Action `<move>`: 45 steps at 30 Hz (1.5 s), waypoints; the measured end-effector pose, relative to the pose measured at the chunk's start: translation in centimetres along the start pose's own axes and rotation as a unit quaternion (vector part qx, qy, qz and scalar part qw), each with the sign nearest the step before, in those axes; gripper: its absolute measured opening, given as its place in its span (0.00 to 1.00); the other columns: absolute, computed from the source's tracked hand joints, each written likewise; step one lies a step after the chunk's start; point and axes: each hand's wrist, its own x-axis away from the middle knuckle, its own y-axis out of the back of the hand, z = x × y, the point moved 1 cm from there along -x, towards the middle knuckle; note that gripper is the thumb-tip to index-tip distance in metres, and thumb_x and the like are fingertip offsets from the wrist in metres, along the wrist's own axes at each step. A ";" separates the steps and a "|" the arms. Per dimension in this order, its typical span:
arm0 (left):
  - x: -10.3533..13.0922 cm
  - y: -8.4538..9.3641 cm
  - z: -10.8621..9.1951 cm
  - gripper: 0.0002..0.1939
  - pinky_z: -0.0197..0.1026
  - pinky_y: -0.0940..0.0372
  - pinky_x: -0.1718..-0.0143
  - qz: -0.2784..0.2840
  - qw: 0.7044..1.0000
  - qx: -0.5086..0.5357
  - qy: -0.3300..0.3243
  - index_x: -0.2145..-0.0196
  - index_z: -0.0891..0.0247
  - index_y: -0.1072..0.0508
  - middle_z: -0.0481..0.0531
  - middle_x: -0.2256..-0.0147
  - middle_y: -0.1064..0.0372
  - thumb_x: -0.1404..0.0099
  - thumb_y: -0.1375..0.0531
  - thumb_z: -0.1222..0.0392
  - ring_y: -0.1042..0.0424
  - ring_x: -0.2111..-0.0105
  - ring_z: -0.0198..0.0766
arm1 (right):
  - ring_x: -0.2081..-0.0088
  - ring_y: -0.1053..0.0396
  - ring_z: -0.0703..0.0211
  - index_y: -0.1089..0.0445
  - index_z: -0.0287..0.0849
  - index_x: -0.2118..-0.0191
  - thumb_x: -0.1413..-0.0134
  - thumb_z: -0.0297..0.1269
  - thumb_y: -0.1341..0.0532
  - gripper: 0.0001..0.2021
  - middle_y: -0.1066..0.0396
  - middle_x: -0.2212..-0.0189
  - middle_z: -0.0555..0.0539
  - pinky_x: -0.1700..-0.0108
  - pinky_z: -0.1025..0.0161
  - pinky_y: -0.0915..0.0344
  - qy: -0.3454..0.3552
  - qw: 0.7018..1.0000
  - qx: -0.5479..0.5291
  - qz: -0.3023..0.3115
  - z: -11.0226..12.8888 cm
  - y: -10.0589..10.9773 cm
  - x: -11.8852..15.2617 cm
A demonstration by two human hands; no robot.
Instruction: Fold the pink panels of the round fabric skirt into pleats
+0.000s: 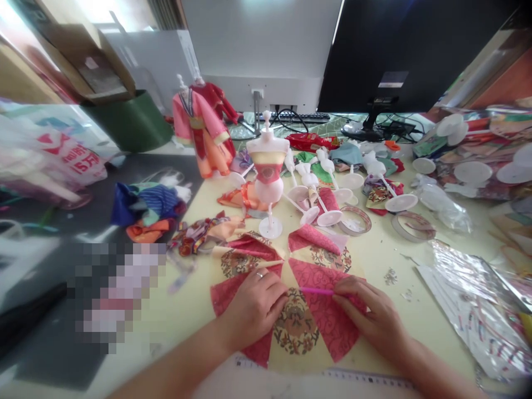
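A round piece of fabric (332,327) lies spread on the table, made of red patterned wedges and cream wedges with floral print. Its far edges are folded over on both sides. My left hand (253,302), with a ring on one finger, rests on the fabric with bent fingers, pressing it down left of the middle. Between the thumb and fingers of my right hand (369,310) is a slim pink pen-like stick (316,291). Its free end points left over the fabric. Beyond the fabric stands a white doll dress form (268,194) in a red and cream strapless top.
Several small white stands (308,176) lie behind the fabric. Tape rolls (355,220) and a clear plastic packet (465,310) are on the right. A ruler (369,379) lies at the near edge. Fabric scraps (149,205), a dressed doll form (201,127) and monitors (374,55) stand around.
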 end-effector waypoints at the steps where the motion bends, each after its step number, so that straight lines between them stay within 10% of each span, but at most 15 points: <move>1: 0.0 0.0 0.0 0.09 0.46 0.39 0.56 0.000 1.000 -0.001 -0.001 0.65 0.64 0.30 0.52 0.68 0.34 0.33 0.49 0.65 0.36 0.65 0.38 | 0.65 0.30 0.59 0.33 0.44 0.62 0.39 0.30 0.45 0.04 0.30 0.68 0.47 0.64 0.64 0.32 -0.001 1.000 -0.002 0.000 0.0 0.0 0.0; 45: 0.9 -0.9 -1.1 0.16 0.50 0.41 0.58 0.036 0.985 -0.162 -0.046 0.52 0.67 0.33 0.55 0.63 0.34 0.36 0.45 0.59 0.38 0.64 0.45 | 0.66 0.33 0.61 0.35 0.44 0.63 0.39 0.29 0.44 0.03 0.32 0.68 0.49 0.65 0.65 0.36 -0.022 1.000 0.004 0.015 -0.6 -0.2 -0.1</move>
